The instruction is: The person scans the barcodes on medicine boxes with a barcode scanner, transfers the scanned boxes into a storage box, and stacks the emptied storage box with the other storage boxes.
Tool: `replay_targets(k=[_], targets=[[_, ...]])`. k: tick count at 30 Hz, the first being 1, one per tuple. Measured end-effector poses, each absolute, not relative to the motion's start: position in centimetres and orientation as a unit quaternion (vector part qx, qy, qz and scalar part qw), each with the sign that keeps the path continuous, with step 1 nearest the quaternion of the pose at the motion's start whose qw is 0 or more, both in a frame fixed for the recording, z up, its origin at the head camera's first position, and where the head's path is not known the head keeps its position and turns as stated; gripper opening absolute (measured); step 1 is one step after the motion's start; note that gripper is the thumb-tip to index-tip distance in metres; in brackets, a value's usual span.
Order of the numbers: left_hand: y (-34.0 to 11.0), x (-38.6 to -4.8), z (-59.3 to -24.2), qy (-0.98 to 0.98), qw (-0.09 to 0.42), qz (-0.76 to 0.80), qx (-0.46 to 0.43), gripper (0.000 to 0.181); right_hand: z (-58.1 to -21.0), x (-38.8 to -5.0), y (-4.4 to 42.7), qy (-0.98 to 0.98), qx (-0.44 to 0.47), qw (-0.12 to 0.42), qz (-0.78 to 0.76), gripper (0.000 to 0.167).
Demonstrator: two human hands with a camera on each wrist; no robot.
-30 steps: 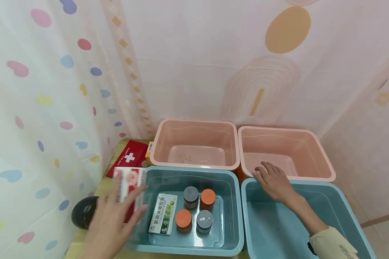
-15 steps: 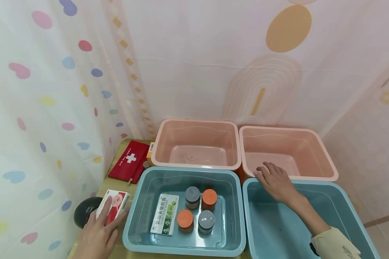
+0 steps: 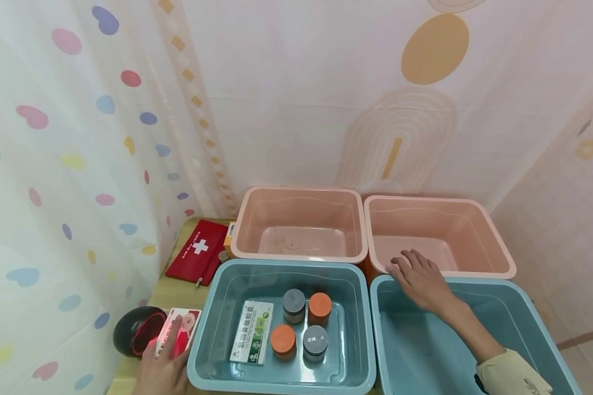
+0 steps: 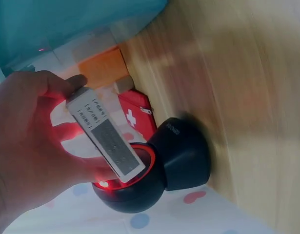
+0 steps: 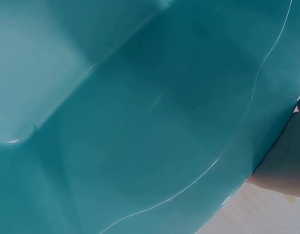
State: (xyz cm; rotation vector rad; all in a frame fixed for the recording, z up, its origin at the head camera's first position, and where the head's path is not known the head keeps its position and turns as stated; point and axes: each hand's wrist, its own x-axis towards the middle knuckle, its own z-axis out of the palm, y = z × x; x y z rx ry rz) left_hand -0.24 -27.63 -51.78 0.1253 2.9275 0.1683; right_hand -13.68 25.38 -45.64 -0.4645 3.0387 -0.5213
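My left hand (image 3: 163, 370) pinches a small red and white medicine box (image 3: 184, 332) between thumb and fingers. The left wrist view shows the box's printed end (image 4: 108, 136) turned outward, in front of the round head of a black barcode scanner (image 4: 128, 200). Red light from the scanner (image 3: 135, 332) falls on my fingers and the box. My right hand (image 3: 420, 282) rests over the rims where the right pink bin (image 3: 489, 241) meets the right blue bin (image 3: 519, 307), holding nothing. The right wrist view is mostly filled by blue bin wall (image 5: 164, 122).
The left blue bin (image 3: 281, 387) holds a white and green medicine box (image 3: 252, 332) and several jars with orange or grey lids (image 3: 283, 336). Behind it stands the left pink bin (image 3: 296, 206). A red first aid pouch (image 3: 197, 252) and an orange box (image 3: 229, 237) lie at left.
My left hand has brought the red and white box down and left, toward the scanner, and it is now lit red. The right hand stays in place.
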Motion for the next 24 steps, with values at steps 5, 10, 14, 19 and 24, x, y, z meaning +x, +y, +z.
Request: replay_targets(k=[5, 10, 14, 19, 24], targets=[[-27.8, 0.0, -52.3, 0.988, 0.130, 0.079, 0.023, 0.049, -45.2, -14.0, 25.5, 0.974, -0.164, 0.035, -0.153, 0.064], [-27.6, 0.1, -52.1, 0.990, 0.120, 0.073, 0.018, 0.052, -45.1, -13.9, 25.6, 0.976, -0.165, 0.047, -0.136, 0.079], [-27.4, 0.1, -51.6, 0.990, 0.127, 0.061, 0.012, 0.055, -45.1, -13.6, 25.3, 0.978, -0.154, 0.049, -0.133, 0.076], [-27.3, -0.3, -50.3, 0.994, 0.096, 0.043, 0.028, 0.057, -45.2, -13.2, 25.2, 0.977, -0.161, 0.038, -0.137, 0.073], [-26.6, -1.3, -47.7, 0.997, 0.043, 0.067, 0.003, 0.062, -45.3, -13.3, 25.5, 0.973, -0.173, 0.023, -0.152, 0.069]])
